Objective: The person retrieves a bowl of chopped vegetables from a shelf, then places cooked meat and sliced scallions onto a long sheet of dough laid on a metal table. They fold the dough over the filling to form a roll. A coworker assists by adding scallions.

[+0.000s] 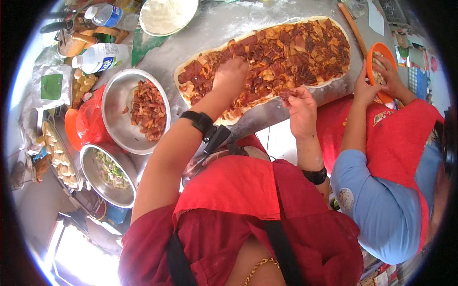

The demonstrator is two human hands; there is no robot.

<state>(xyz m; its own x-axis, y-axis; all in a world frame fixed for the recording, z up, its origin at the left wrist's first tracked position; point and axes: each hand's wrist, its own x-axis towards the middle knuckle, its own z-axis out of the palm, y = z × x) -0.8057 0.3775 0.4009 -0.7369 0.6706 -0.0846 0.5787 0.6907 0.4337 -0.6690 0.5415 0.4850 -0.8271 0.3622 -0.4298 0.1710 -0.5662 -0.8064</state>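
Head view, clock directions from picture centre. Nearest, 2 o'clock: right hand just off the dough's near side, thumb and fingers pinching a slice. Just beyond, 12 o'clock: left hand down on the meat, fingers bent and bunched; can't tell if they grip a piece or only press. Dough runs from 11 to 1 o'clock, a long flat oval on the table, meat over most of it, pale rim showing.

Step looks like laying and evening out meat. To do well, my read: place pieces singly, flat, from the pinch; nudge overlaps apart with fingertips; press lightly, as the sheet looks soft and could tear or drag. Leave the rim bare. The 8–9 o'clock side of the oval looks patchier, paler between pieces, so loose slices seem best used there; the far 2 o'clock end looks dense already.

Further left, 10 o'clock: steel bowl with more meat, within reach for gaps. 8 o'clock: smaller bowl, chopped green mix.

Off to 2 o'clock: co-worker's hands hold an orange bowl; elbow room matters. Farthest: stick at 1–2, floury bowl at 11.
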